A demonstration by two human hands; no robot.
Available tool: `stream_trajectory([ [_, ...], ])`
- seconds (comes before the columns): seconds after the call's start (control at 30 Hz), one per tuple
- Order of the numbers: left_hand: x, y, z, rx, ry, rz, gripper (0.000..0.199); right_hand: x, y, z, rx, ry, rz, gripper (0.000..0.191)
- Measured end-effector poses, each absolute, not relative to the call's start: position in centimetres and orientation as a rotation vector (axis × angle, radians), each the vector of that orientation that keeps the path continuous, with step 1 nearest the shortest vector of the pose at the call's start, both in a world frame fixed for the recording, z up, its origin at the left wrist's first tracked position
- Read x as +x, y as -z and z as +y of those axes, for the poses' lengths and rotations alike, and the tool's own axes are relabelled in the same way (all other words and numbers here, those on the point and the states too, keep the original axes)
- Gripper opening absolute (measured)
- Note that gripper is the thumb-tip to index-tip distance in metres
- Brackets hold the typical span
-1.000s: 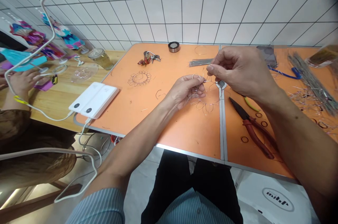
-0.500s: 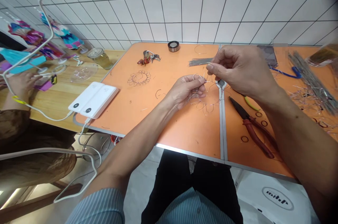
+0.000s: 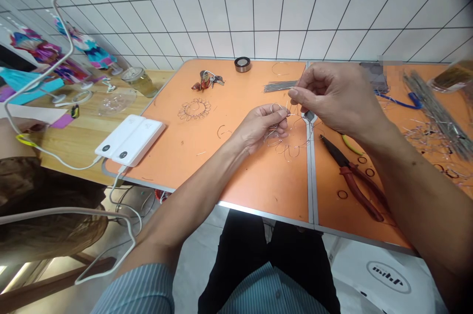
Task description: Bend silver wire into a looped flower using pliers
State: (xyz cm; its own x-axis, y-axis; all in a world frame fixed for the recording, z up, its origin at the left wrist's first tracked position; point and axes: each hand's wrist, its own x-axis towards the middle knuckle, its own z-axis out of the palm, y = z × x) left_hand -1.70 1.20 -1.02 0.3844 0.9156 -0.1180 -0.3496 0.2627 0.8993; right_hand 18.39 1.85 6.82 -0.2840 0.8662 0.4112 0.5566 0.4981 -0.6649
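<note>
- Left grip, in the head view, was narrow: thumb and forefinger pinched a looped wire piece, whose fine petals spread below the fingers; whether they touched the surface could not be told.
- Right grip was narrow too, thumb and fingertips pinched just beside the left, apparently on a thin strand of wire, too fine to trace fully.
- Over the last second both hands had barely moved. The looped wire piece looked much the same, suggesting slow, careful handling with no visible progress.
- One clear change lay at far left: a white sheet had appeared by a co-worker's forearm, covering most of that hand. It seemed to have no bearing on the wirework.
- Orange and scuffed, the surface carried a flower-edged wire ring, keys, a tape roll and a bundle of straight wires.
- Red-handled pliers lay near the right forearm, beside small dark rings; farther right were a long bundle of grey rods and wire scraps.
- Beyond stood a white tiled wall. A wooden table to the left held a lidded cup and colourful figures.
</note>
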Motion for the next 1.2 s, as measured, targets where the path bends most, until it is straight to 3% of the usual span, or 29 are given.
stream_trajectory([
  [0.37,-1.46,0.79,1.19,0.902,-0.97,0.762,0.025,18.18,-6.9,1.83,-1.18,-0.538,-1.94,0.022],
  [0.67,-1.5,0.58,1.14,0.874,-0.98,0.801,0.036,18.27,-6.94,1.82,-1.21,-0.562,-1.954,0.021],
  [0.9,-1.49,0.68,1.18,0.874,-0.991,0.801,0.026,18.32,-6.97,1.84,-1.196,-0.544,-1.954,0.024],
  [1.2,-1.43,0.56,0.96,0.907,-0.983,0.816,0.036,18.36,-6.93,1.78,-1.206,-0.557,-1.964,0.023],
])
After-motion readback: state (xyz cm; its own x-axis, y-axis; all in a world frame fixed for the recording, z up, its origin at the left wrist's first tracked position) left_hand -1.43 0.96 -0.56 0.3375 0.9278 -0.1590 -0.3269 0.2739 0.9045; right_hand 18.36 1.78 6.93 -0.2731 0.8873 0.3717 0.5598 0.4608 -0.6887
